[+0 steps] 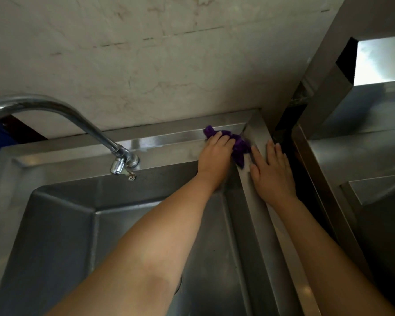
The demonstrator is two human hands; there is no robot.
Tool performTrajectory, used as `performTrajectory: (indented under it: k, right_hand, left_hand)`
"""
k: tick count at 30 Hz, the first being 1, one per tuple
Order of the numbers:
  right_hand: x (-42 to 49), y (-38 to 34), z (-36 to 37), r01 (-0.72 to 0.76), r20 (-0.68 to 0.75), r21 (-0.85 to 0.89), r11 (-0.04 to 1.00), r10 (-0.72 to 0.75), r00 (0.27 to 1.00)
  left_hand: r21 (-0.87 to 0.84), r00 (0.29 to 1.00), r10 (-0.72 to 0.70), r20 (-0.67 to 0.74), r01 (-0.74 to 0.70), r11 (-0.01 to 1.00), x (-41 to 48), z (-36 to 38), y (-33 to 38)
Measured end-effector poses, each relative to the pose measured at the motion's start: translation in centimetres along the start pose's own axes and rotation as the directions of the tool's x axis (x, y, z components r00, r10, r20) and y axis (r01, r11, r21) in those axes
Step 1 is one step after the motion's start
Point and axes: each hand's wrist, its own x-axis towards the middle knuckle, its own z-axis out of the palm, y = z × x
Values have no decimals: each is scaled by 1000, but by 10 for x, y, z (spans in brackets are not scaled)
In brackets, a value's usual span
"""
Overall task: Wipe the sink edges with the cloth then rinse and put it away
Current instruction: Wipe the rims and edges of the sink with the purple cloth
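A crumpled purple cloth (238,145) lies on the back right corner of the steel sink's rim (164,142). My left hand (214,156) lies on top of the cloth with its fingers bent over it, pressing it against the back edge. My right hand (271,172) rests flat on the sink's right edge (281,236), fingers straight, just right of the cloth. The sink basin (82,242) lies below my forearms.
A curved chrome tap (96,131) rises from the back rim at the left, its spout running off the left side. A marbled wall (146,65) stands behind. A dark gap (306,190) separates the sink from a second steel unit (363,156) on the right.
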Motion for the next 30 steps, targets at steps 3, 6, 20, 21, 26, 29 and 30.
performTrajectory:
  k: [3,6,20,21,26,29,30]
  right_hand:
    - [0,1,-1,5,-2,-6,1000,-5,1000]
    - [-1,1,0,4,-9,-14,1000,-4,1000]
    - [7,-70,19,301,-46,592,747,-342,939]
    - [12,-78,19,294,-67,658,693,-335,940]
    - [21,-114,11,291,-131,843,453,-352,927]
    - [27,-132,11,320,-224,842,434,-258,940]
    - [31,-135,13,314,-232,831,460,-226,946]
  left_hand:
    - [37,1000,-25,-19,25,999,-4,-4,-7]
    - [36,997,-74,-1,74,997,-10,-3,-15]
    - [-567,904,-420,78,387,727,-32,-62,-37]
    - [-677,858,-498,129,443,587,-34,-65,-41]
    - [-917,727,-602,331,398,-24,-41,-82,-45]
    - [-907,744,-582,329,420,24,-47,-99,-48]
    - [-878,750,-588,304,460,133,-54,-107,-49]
